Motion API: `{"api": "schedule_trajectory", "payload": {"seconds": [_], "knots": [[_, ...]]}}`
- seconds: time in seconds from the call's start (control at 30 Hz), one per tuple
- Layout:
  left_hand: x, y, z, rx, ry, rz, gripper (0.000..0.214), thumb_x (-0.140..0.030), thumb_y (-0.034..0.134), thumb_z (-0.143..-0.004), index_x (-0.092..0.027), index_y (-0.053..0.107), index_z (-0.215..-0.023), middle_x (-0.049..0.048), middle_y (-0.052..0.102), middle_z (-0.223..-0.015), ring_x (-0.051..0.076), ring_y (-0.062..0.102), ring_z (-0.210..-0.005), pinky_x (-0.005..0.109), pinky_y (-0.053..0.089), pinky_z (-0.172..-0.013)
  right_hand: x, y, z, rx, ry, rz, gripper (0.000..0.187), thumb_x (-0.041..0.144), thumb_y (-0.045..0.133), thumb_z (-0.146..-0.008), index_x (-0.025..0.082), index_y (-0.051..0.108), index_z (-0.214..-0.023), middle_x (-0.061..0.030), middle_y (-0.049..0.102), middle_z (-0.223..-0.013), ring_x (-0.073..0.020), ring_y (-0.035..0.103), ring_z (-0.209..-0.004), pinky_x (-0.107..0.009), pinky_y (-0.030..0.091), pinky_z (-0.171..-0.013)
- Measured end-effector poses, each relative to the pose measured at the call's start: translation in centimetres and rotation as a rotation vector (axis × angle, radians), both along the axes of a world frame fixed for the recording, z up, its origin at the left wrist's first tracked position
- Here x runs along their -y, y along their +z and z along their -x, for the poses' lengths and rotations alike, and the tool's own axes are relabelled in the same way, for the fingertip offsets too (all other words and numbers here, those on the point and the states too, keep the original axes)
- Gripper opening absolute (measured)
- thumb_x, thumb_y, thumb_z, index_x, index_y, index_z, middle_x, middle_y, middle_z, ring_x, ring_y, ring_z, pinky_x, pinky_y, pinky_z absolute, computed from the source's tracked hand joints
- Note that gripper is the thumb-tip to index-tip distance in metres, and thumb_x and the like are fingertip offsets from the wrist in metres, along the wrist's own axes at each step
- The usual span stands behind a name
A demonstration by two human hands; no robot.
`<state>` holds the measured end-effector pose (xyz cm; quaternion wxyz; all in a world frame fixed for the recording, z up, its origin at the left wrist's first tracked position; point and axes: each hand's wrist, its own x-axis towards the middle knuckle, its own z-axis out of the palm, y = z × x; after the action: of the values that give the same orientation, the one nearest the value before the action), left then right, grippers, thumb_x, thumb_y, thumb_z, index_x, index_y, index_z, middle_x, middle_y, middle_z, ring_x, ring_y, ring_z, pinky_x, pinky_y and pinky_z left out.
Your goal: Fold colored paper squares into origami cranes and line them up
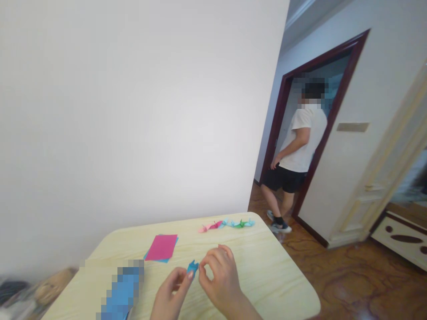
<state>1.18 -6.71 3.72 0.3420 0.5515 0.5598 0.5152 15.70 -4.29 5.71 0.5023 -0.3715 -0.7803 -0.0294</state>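
Left hand [166, 295] pinching, right hand [222, 274] near, fingers [209, 258] curled

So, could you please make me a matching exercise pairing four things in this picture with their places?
1. Small blue folded piece
2. Magenta sheet
3. Row of small colourful pieces
4. Person in a white top

A. Near the far edge of the table, toward the right
B. At the door frame
C. Held in the left hand
D. On top of a blue sheet

Pairs: 1-C, 2-D, 3-A, 4-B

This seems a home: patterned floor [353, 280], dark door frame [340, 93] (low cabinet [400, 238], too).
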Motion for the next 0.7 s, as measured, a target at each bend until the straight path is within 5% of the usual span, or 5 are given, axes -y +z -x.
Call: {"api": "schedule_trajectory", "payload": {"seconds": [0.13, 0.23, 0.4, 0.7], "knots": [[0.1, 0.2, 0.1, 0.084, -0.019, 0.037, 0.042, -0.06, 0.06, -0.062, -0.018, 0.065, -0.064, 0.0023, 0.067, -0.062, 0.022, 0.061, -0.068, 0.029, 0.049, -0.066, 0.5, -0.2, -0.1, -0.082, 0.091, 0.13, 0.012, 0.01, 0.054, -0.069, 0.021, 0.055, -0.075, -0.0011, 0.057, -0.074, -0.017, 0.055, -0.074, -0.036, 0.04, -0.08], [-0.1, 0.4, 0.2, 0.112, -0.037, 0.072, 0.041, -0.059, 0.061, -0.061, -0.019, 0.065, -0.063, 0.0011, 0.065, -0.058, 0.021, 0.06, -0.063, 0.029, 0.048, -0.063, 0.1, -1.1, -0.1, -0.273, 0.175, 0.416, 0.005, 0.02, 0.054, -0.074, 0.019, 0.057, -0.076, -0.0033, 0.057, -0.076, -0.0162, 0.054, -0.069, -0.029, 0.044, -0.065], [-0.5, 0.5, 0.0, 0.065, -0.121, 0.109, 0.042, -0.06, 0.059, -0.061, -0.019, 0.064, -0.055, -0.0001, 0.062, -0.054, 0.019, 0.056, -0.059, 0.028, 0.045, -0.061, -1.3, -2.7, 0.3, -0.58, 0.368, 0.955, 0.036, 0.05, 0.053, -0.075, 0.016, 0.057, -0.064, 0.0024, 0.048, -0.052, -0.0122, 0.047, -0.049, -0.024, 0.038, -0.05], [-1.6, -0.5, 0.0, 0.163, -0.079, 0.17, 0.048, -0.067, 0.056, -0.058, -0.021, 0.048, -0.048, -0.0057, 0.04, -0.048, 0.014, 0.038, -0.052, 0.025, 0.032, -0.054, -2.1, -3.2, 0.0, -0.854, 0.315, 1.106, 0.033, 0.046, 0.066, -0.064, 0.015, 0.056, -0.057, 0.0074, 0.039, -0.043, -0.0076, 0.033, -0.045, -0.021, 0.024, -0.046]]}}
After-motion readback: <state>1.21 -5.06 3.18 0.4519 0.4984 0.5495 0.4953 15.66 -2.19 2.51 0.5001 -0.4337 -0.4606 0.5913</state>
